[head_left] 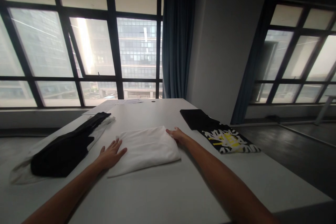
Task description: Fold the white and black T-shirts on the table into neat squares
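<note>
A white cloth (148,148), folded into a rough rectangle with light wrinkles, lies flat on the white table (157,196). On its left edge rests my left hand (110,153), palm down with the fingers spread. My right hand (177,134) is at the cloth's upper right corner; its thumb and index finger touch the edge there, and its other fingers are partly hidden. Whether this hand pinches the fabric cannot be made out.
Black clothing (64,150) lies over pale clothing (19,173) on the table's left side. At the right are a folded black cloth (196,119) and a black garment with white and yellow print (231,141). Papers (128,101) lie at the far edge, before the windows.
</note>
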`<state>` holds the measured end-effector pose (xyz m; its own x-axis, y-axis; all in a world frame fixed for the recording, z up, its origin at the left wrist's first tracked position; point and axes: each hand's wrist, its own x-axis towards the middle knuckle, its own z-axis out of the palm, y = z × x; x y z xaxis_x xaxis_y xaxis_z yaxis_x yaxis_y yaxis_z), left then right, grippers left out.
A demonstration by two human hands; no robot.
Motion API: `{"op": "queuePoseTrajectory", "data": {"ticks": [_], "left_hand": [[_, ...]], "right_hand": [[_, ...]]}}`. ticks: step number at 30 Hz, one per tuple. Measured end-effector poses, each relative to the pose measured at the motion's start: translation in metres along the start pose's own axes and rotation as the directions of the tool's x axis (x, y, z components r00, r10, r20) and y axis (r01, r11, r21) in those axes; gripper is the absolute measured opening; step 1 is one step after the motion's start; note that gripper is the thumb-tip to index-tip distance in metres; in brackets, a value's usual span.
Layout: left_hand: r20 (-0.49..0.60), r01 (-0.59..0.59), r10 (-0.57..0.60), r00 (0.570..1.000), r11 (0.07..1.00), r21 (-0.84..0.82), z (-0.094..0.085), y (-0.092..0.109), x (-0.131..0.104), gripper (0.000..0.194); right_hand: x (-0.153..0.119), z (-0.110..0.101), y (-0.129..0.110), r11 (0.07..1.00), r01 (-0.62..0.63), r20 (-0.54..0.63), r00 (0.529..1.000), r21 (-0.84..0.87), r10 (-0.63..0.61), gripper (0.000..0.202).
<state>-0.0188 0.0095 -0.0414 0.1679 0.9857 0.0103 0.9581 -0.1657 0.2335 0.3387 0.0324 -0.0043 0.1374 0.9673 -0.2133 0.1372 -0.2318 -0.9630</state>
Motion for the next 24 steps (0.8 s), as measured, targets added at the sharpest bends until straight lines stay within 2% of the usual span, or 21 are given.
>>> {"op": "queuePoseTrajectory", "data": {"ticks": [4, 6, 8, 11, 14, 17, 21, 24], "left_hand": [[0.026, -0.013, 0.013, 1.000, 1.000, -0.019, -0.001, -0.005, 0.001, 0.084], [0.018, -0.020, 0.020, 1.000, 0.999, -0.033, -0.001, -0.007, 0.003, 0.083], [-0.006, -0.027, 0.027, 1.000, 0.998, -0.054, 0.000, -0.010, 0.005, 0.080], [-0.045, -0.026, 0.021, 0.999, 0.994, -0.107, -0.001, -0.018, 0.008, 0.075], [-0.104, -0.049, 0.029, 0.994, 0.980, -0.195, -0.003, -0.028, 0.012, 0.076], [-0.161, -0.057, 0.013, 0.987, 0.961, -0.271, -0.003, -0.038, 0.013, 0.078], [-0.151, -0.054, 0.013, 0.988, 0.961, -0.271, 0.003, -0.046, 0.013, 0.080], [-0.112, -0.056, 0.033, 0.993, 0.975, -0.216, 0.008, -0.047, 0.014, 0.086]], "right_hand": [[0.019, 0.003, -0.014, 0.999, -0.026, 0.264, 0.964, 0.046, 0.013, 0.090], [0.028, 0.009, -0.019, 0.998, 0.002, 0.340, 0.940, -0.067, 0.021, 0.080], [0.038, 0.015, -0.025, 0.975, 0.065, 0.359, 0.933, -0.213, 0.016, 0.062], [0.049, 0.020, -0.033, 0.918, 0.192, 0.326, 0.942, -0.347, -0.074, 0.039], [0.056, 0.022, -0.046, 0.884, 0.305, 0.299, 0.933, -0.355, -0.202, 0.040], [0.060, 0.022, -0.065, 0.853, 0.416, 0.263, 0.902, -0.315, -0.343, 0.044], [0.063, 0.009, -0.103, 0.746, 0.598, 0.171, 0.800, -0.293, -0.575, 0.042], [0.067, -0.025, -0.132, 0.683, 0.670, 0.000, 0.714, -0.290, -0.700, 0.044]]}}
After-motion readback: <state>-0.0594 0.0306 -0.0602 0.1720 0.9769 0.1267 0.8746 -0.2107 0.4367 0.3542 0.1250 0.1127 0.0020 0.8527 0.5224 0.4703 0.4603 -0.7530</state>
